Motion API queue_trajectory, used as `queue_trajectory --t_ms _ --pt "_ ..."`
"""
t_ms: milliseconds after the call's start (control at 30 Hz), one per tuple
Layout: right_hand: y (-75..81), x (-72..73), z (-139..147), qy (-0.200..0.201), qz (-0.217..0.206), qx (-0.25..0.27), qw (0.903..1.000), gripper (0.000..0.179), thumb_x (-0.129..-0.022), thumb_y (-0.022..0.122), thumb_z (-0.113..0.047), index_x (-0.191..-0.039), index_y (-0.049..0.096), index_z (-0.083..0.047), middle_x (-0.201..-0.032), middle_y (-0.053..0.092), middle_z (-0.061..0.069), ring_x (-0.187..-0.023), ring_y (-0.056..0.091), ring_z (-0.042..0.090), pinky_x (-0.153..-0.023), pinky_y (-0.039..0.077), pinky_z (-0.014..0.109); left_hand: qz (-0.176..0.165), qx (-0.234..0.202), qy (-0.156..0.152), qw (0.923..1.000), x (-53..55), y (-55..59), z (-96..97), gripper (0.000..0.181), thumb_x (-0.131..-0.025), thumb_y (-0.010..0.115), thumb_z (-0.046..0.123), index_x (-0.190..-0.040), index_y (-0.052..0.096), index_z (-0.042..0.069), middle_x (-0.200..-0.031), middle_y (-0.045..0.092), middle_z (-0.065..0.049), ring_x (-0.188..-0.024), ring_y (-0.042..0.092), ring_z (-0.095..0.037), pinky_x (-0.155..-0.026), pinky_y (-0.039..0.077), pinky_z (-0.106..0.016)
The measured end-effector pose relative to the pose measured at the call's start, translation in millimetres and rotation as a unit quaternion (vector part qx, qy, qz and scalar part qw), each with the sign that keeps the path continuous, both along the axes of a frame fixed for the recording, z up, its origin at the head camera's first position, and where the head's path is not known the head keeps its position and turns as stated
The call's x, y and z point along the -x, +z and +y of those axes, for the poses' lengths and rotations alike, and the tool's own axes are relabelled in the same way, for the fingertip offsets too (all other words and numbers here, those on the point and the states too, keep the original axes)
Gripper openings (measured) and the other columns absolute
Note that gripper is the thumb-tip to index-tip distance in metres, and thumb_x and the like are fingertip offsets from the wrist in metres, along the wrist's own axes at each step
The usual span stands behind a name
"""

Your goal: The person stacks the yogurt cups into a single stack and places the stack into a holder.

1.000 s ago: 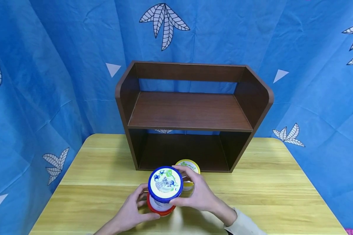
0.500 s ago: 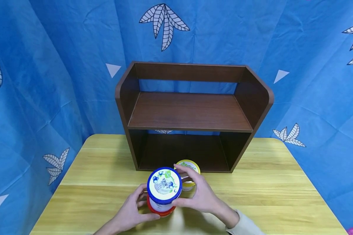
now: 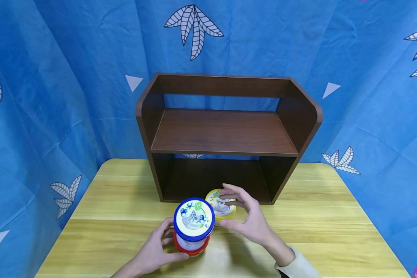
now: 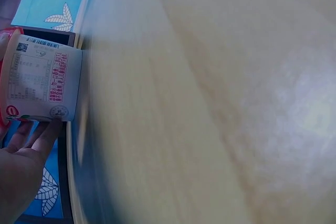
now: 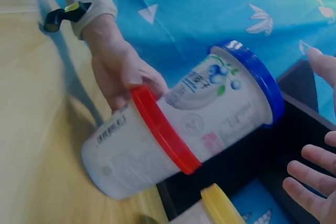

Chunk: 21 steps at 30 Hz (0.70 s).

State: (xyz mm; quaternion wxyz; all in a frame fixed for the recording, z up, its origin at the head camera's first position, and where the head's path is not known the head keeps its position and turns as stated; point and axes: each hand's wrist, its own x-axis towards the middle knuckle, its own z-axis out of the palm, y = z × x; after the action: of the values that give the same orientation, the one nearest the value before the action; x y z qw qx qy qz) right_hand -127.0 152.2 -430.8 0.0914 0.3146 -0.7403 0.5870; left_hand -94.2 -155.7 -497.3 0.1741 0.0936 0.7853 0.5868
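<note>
A white tub with a blue lid and blueberry print stands on top of a white tub with a red lid. My left hand holds the red-lidded tub from the left, thumb in front and fingers behind; the left wrist view shows fingertips against its printed side. To the right, my right hand is apart from the stack with fingers spread and nothing in its grasp. It overlaps a tub with a yellow lid in the head view; this tub stands just behind the stack.
A dark brown two-level shelf stands at the back of the wooden table. The yellow-lidded tub is close to its lower front edge. A blue patterned cloth hangs behind and at both sides.
My right hand has let go of the blue-lidded tub and moved right and slightly back, fingers opening. The blue-lidded tub settled slightly left and stays on the red-lidded tub. My left hand keeps its hold.
</note>
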Motion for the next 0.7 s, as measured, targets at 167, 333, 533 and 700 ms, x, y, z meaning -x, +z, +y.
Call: queue_trajectory --t_ms 167,333,533,700 --pt "2.7 2.3 8.8 -0.014 0.006 0.023 0.9996 0.080 -0.078 0.082 0.004 -0.151 0.052 -0.010 -0.140 0.067 0.002 -0.121 0.069 0.028 -0.099 0.062 0.035 0.001 0.002 0.001 1.0000 -0.1 0.5 0.5 0.092 -0.077 0.096 0.028 -0.150 0.044 0.012 -0.153 0.055 -0.019 -0.137 0.059 -0.039 -0.106 0.061 -0.035" --pt "1.1 5.6 16.4 -0.029 0.007 0.028 0.9992 0.080 -0.076 0.079 0.011 -0.150 0.052 -0.008 -0.139 0.067 -0.004 -0.122 0.070 0.026 -0.099 0.062 0.034 0.003 0.005 0.003 1.0000 -0.3 1.0 1.0 0.091 -0.077 0.096 0.027 -0.150 0.044 0.012 -0.154 0.054 -0.019 -0.138 0.058 -0.041 -0.106 0.061 -0.036" --pt "-6.6 11.0 25.8 -0.040 0.005 0.019 0.9990 0.080 -0.076 0.078 0.015 -0.149 0.053 -0.007 -0.139 0.067 -0.007 -0.123 0.068 0.023 -0.100 0.061 0.030 0.001 0.006 0.002 1.0000 0.1 1.4 1.1 0.091 -0.078 0.096 0.027 -0.151 0.044 0.012 -0.155 0.053 -0.019 -0.138 0.059 -0.041 -0.106 0.061 -0.036" --pt "-17.7 17.4 33.0 -0.049 0.000 0.007 0.9988 0.078 -0.078 0.078 0.013 -0.149 0.053 -0.009 -0.140 0.066 -0.004 -0.124 0.068 0.022 -0.101 0.060 0.028 -0.003 0.002 0.001 1.0000 0.0 1.8 1.4 0.091 -0.078 0.096 0.027 -0.151 0.043 0.011 -0.155 0.053 -0.020 -0.139 0.058 -0.041 -0.107 0.061 -0.036"
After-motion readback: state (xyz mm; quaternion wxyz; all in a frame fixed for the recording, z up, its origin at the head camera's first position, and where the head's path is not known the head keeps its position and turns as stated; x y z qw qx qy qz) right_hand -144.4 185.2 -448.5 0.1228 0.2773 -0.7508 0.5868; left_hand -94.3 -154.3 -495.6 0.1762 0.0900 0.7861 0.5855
